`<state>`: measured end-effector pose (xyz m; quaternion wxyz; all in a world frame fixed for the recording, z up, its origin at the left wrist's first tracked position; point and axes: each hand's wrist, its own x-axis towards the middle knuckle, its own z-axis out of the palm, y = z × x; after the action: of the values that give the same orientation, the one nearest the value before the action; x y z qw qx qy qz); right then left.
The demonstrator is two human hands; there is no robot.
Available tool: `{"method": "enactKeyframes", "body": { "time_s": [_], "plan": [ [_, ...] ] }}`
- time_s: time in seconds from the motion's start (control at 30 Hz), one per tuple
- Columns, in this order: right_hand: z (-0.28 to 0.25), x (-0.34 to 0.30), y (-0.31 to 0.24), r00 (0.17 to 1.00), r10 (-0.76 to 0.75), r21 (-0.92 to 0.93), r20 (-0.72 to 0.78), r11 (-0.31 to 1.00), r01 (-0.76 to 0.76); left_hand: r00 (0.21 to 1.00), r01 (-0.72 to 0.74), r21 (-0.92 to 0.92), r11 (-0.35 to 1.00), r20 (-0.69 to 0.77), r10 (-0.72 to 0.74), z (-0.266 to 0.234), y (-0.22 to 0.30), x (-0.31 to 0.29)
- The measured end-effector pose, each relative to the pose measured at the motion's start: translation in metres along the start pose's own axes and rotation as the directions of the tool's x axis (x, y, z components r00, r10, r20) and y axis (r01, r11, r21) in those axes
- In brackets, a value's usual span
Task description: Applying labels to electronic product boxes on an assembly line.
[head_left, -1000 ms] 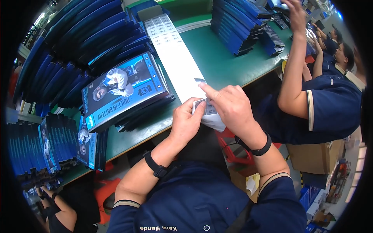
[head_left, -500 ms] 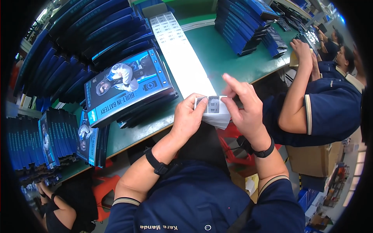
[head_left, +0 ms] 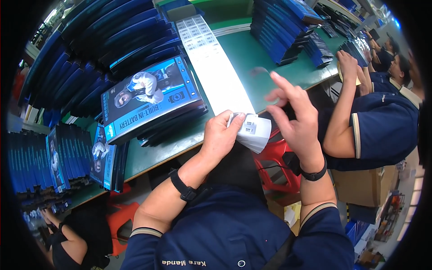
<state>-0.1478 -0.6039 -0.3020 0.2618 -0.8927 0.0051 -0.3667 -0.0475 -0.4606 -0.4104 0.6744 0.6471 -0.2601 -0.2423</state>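
My left hand (head_left: 220, 136) pinches a small fanned stack of white label sheets (head_left: 260, 133), thumb on top, just off the table's near edge. A grey printed label shows on the top sheet, close to my thumb. To the right of the stack, my right hand (head_left: 294, 114) is raised with its fingers apart, some smeared by motion. A small grey blur by its index fingertip may be a peeled label; I cannot make it out. Beyond my left hand, a long white label strip (head_left: 220, 76) lies on the table, with rows of grey labels at its far end.
Blue printed boxes (head_left: 148, 99) lie stacked left of the strip, with tall piles of dark blue boxes (head_left: 112, 31) behind. More blue boxes (head_left: 279, 36) stand on the green table (head_left: 234, 49) at far right. A co-worker (head_left: 373, 121) sits to my right, near a red stool (head_left: 279, 157).
My right hand has pulled away from the sheets, up and to the right, and its fingers have spread. The sheets have tilted and fanned in my left hand, which keeps its pinch.
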Motion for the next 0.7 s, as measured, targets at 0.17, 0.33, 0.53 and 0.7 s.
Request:
{"method": "enactKeyframes", "body": {
  "time_s": [0.17, 0.33, 0.53, 0.7],
  "plan": [
    [0.018, -0.011, 0.011, 0.973, -0.024, -0.173, 0.231, 0.983, 0.066, 1.000, -0.024, 0.022, 0.999, -0.012, 0.024, 0.000, 0.000, -0.002],
    [0.015, -0.011, 0.003, 0.958, -0.174, -0.266, 0.228, 0.935, 0.233, 0.997, 0.059, 0.018, 0.998, 0.043, -0.060, -0.002, 0.002, -0.001],
    [0.006, 0.004, -0.001, 0.995, 0.101, 0.126, -0.008, 0.987, -0.100, 0.998, 0.051, 0.089, 0.995, 0.038, -0.054, -0.001, 0.004, -0.002],
    [0.023, 0.014, -0.012, 0.913, 0.029, 0.093, 0.408, 0.993, -0.073, 0.986, -0.157, 0.276, 0.948, -0.011, 0.167, -0.001, -0.002, -0.006]
  ]
}}
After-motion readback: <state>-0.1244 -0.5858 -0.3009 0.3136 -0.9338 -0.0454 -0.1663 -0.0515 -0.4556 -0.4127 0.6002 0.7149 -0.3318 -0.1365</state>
